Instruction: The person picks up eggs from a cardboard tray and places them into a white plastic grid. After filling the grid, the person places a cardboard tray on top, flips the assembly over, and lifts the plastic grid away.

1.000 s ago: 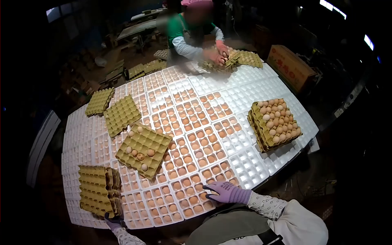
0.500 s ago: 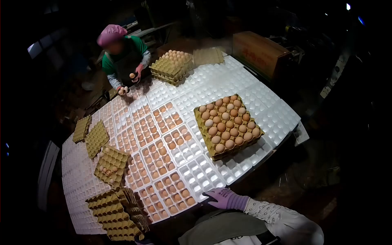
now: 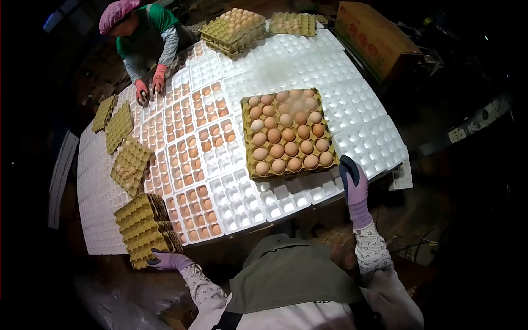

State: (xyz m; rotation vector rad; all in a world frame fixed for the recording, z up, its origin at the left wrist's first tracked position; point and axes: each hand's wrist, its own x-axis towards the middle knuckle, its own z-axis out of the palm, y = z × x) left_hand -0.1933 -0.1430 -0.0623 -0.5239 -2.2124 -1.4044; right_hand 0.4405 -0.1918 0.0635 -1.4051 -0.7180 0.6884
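My left hand (image 3: 168, 260), in a purple glove with dark fingertips, rests against the lower corner of a stack of empty pulp egg trays (image 3: 140, 228), its fingers apart. My right hand (image 3: 355, 184), gloved alike, is stretched out with the fingers pointing up, right at the near right corner of a pulp tray stack full of brown eggs (image 3: 289, 133). Between my hands, white foam egg boxes (image 3: 240, 204) line the near table edge with vacant cups. Left of these, more foam boxes hold brown eggs (image 3: 196, 212).
Across the table a person (image 3: 148, 41) in a pink cap reaches into the boxes with red-gloved hands. Beside them stand stacked egg trays (image 3: 234, 33) and another tray with eggs (image 3: 291, 23). A cardboard carton (image 3: 374, 41) sits far right. Loose pulp trays (image 3: 131, 165) lie left.
My view has tilted and shifted. My right hand has moved from the near table edge to the full tray stack. My left hand has come into clear view. The other person's hands have lowered to the boxes.
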